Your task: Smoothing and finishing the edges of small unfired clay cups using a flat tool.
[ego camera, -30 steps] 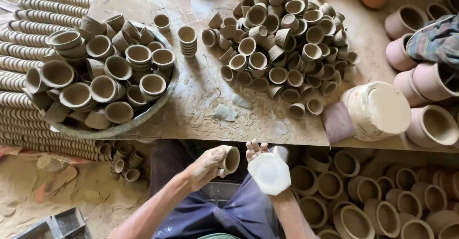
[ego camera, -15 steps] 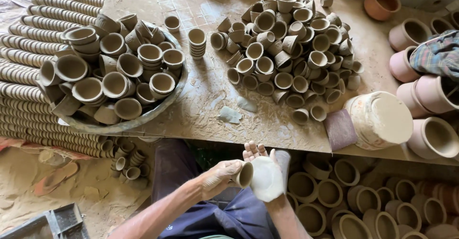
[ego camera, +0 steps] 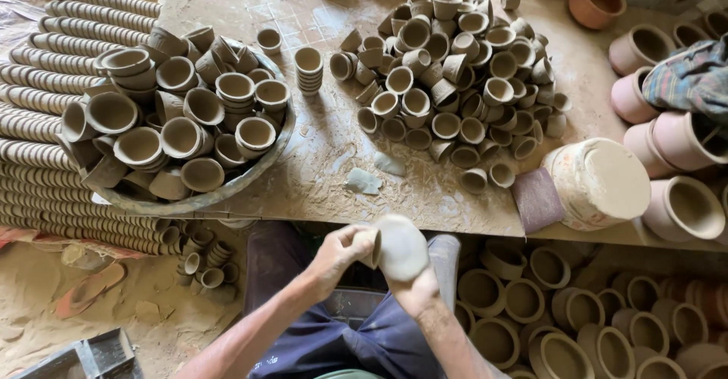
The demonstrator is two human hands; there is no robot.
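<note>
Since the earlier frames both hands have come together over the lap: the left hand (ego camera: 334, 256), which had held the small grey unfired clay cup (ego camera: 371, 246) apart from the pale rounded pad or cloth-like piece (ego camera: 402, 249) in the right hand (ego camera: 415, 288), now has the cup pressed against that piece, and the view has tipped slightly lower. Left fingers are curled and pinching the cup by its side wall; the right hand cups the pale piece from beneath, fingers mostly hidden, so how tightly it closes I cannot tell. The cup sits between the two hands, above the dark trousers (ego camera: 356, 341), just below the edge of the dusty work slab (ego camera: 318, 182). It looks light and thin-walled, likely brittle at the rim, so hold by the body or base rather than the lip seems wiser. A metal basin heaped with similar cups (ego camera: 182, 121) and a loose pile of cups (ego camera: 455, 83) lie on the slab.
</note>
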